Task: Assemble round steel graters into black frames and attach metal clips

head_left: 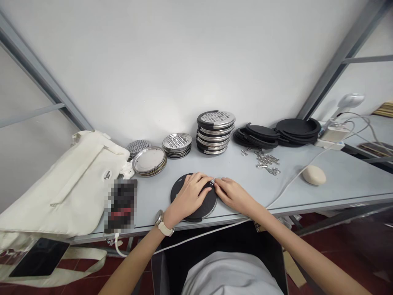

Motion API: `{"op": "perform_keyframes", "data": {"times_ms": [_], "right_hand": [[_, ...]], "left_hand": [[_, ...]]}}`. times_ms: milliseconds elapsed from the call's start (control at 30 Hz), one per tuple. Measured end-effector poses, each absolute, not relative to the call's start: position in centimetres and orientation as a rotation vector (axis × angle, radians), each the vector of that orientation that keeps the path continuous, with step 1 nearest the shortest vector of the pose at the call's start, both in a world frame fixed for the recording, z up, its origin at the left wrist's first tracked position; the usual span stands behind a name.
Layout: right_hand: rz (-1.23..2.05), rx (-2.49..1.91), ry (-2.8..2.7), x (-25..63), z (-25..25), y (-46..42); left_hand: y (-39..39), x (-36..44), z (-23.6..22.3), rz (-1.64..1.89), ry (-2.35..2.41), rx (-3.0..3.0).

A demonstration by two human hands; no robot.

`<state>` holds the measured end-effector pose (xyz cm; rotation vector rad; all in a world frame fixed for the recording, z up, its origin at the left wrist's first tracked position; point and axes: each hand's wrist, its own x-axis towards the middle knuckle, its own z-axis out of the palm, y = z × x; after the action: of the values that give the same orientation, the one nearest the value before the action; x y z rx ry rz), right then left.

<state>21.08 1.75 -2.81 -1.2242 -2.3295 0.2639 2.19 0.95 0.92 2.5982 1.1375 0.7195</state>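
Observation:
A round black disc point(196, 207) with a thin metal rim showing at its lower right lies near the table's front edge. Across its top, my left hand point(192, 190) holds it, the fingers reaching the far rim and the thumb bent toward the right side. At that right rim, my right hand point(231, 194) is closed in a pinch on a small metal hook clasp point(212, 182). The clasp is partly hidden by the fingertips. More loose metal hook clasps point(267, 159) lie in a small heap beyond my right hand.
Along the wall stand a stack of black-edged grater discs point(216, 131), bare metal grater plates point(177, 142), metal discs point(149, 159) and black round covers point(297, 131). A white bag point(76, 184) is at left. A white cable point(288, 188) crosses the table near a pale rounded object point(314, 175).

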Motion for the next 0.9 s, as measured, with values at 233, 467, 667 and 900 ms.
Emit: {"op": "perform_keyframes", "data": {"times_ms": [233,467,667,900], "right_hand": [[0.252,-1.245,-2.35,21.08,-2.82,1.74],[0.24,-1.235,-2.345,21.12,-2.75,1.69],[0.247,-1.255,-2.346,21.08,-2.7,1.71],[0.27,-1.239,-2.347,21.18,-2.99,1.86]], "left_hand": [[1.04,2.18,0.85,0.72,1.138,2.602],[1.08,2.22,0.84,0.722,1.144,2.598],[1.02,2.22,0.87,0.723,1.15,2.6],[0.89,2.18,0.96,0.727,1.126,2.597]]}}
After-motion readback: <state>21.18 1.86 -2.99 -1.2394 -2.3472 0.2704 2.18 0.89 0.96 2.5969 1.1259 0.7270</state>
